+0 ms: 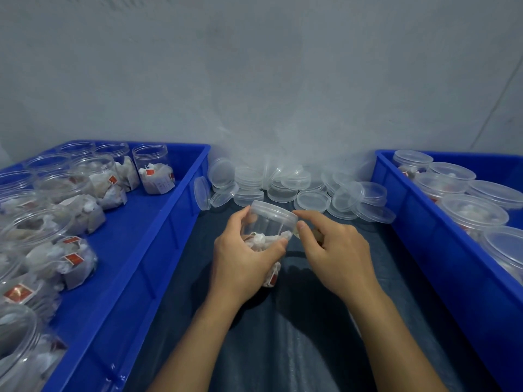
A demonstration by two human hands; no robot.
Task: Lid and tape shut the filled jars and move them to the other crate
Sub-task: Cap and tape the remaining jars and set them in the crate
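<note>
Head view. My left hand (245, 251) grips a clear plastic jar (268, 230) around its body, fingers and thumb curled round the wall. The jar is lidded, holds white tea bags with red tags, and sits above the dark cloth (283, 349) over my lap, between the two crates. Its long axis tilts away from me, lid end (273, 212) up and forward.

My right hand (334, 250) is at the jar's right side, just under the lid rim, thumb and forefinger drawn together at a small brownish piece, probably the tape end (296, 232); I cannot confirm this, as it is too small to read. A tan object partly hidden under the palm may be the roll.

Judgement: the seam between lid and wall faces my right hand, so taping falls to that hand while the left turns the jar.

Left blue crate (158, 222): rigid, smooth plastic, holding open filled jars (154, 168). Right blue crate (396, 222): lidded jars (472, 213). Loose round translucent lids (311, 200) are heaped by the wall, ahead of my hands.
</note>
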